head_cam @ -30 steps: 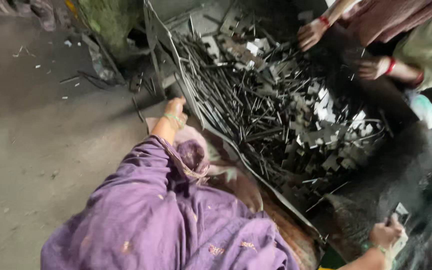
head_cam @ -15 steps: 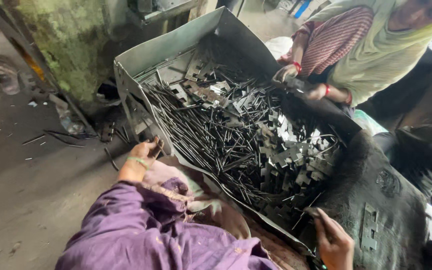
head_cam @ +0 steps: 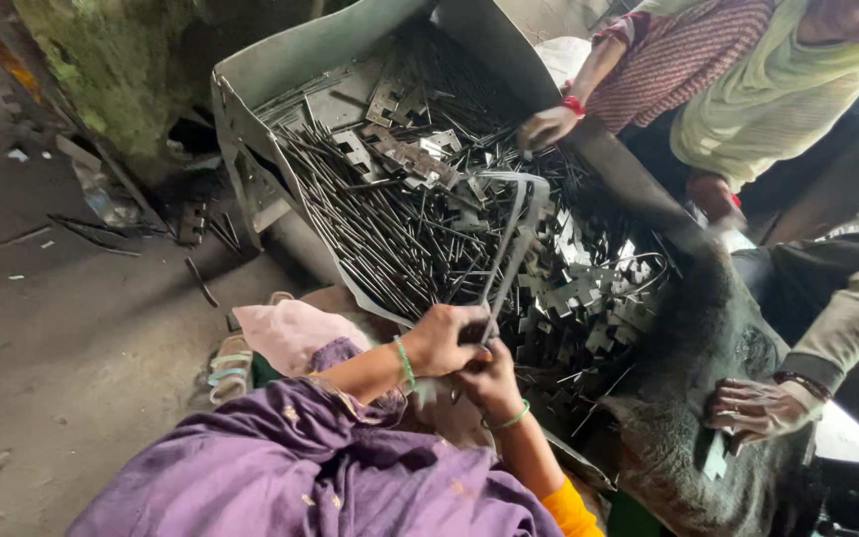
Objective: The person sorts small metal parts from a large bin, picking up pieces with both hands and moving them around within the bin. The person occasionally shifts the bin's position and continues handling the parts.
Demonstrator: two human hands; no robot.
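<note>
Both hands are gripping a bent metal rod [head_cam: 514, 234] at its near end: the left hand [head_cam: 441, 340] is closing around it from the left, the right hand [head_cam: 489, 379] is clamping just beneath. The rod is thin, grey and hooked over at its far end. It is rising above a sheet-metal bin [head_cam: 251, 89] holding straight rods [head_cam: 370, 229] and notched flat plates [head_cam: 589, 298]

Right hand [head_cam: 492, 383] palm hidden behind left hand [head_cam: 441, 340]; grip on bent metal strip [head_cam: 509, 249] unclear. Metal tray [head_cam: 251, 89] cut off at twelve o'clock. Co-worker's hand [head_cam: 716, 197] blurred at three o'clock.
</note>
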